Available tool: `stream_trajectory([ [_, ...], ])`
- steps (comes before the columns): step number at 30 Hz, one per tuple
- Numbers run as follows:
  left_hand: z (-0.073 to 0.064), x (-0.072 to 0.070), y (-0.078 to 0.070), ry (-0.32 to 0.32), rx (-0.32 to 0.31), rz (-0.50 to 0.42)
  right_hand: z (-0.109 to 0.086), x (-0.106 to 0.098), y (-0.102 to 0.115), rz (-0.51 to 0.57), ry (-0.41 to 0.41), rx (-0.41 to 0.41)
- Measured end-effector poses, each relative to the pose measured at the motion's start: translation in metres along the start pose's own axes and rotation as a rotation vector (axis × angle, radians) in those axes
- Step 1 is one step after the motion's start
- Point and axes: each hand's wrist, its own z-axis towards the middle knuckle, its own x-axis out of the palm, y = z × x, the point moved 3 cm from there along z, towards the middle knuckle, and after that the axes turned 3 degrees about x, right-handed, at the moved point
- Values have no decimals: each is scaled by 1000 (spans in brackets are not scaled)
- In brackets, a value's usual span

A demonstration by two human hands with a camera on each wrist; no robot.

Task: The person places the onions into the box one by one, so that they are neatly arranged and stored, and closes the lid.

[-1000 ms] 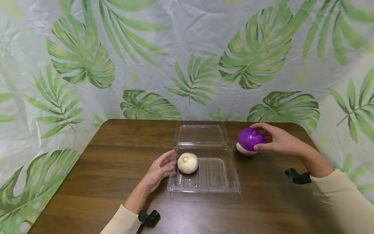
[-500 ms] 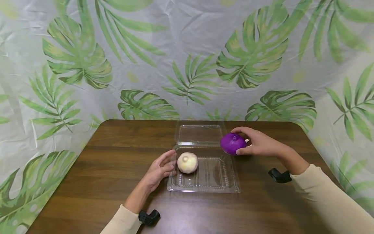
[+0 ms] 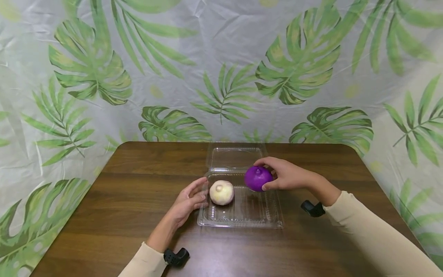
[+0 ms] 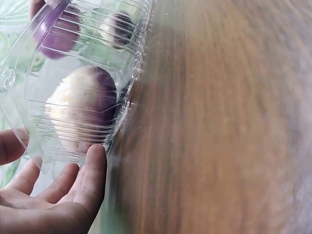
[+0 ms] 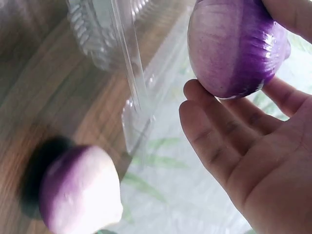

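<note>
One purple onion (image 3: 257, 179), pinched by the right hand (image 3: 284, 174), hangs above the container (image 3: 238, 223) the spread left hand (image 3: 186, 203) seemingly steadies.

My left hand (image 4: 58, 190) is at the left side of the clear box (image 4: 36, 122), fingers apart, fingertips at the plastic. Just to their right, behind the ridged wall, sits the near bulb (image 4: 83, 107), pale with one purple side. Farther right I see the purple bulb (image 4: 58, 34), a sliver of my right hand (image 4: 36, 9) beside it. The far bulb (image 4: 118, 30), pale and dark, looks blurred. Brown table (image 4: 209, 126) spreads beside the box; green-and-white cloth (image 4: 12, 14) shows behind.
</note>
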Motion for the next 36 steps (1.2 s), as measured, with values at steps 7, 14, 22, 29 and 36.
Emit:
stream_trajectory([
  [7,0,-1,2,0,2,-10,8,11,4,1,15,-12],
  [14,-1,-1,2,9,6,-9,14,24,2,-5,8,-37],
  [22,-1,-1,3,11,6,-7,16,34,-2,-95,-37,-22],
  [29,-1,-1,4,13,7,-2,14,37,-3,-95,-23,-16],
  [36,0,0,1,-10,-4,-15,13,39,-3,-110,-21,-20],
])
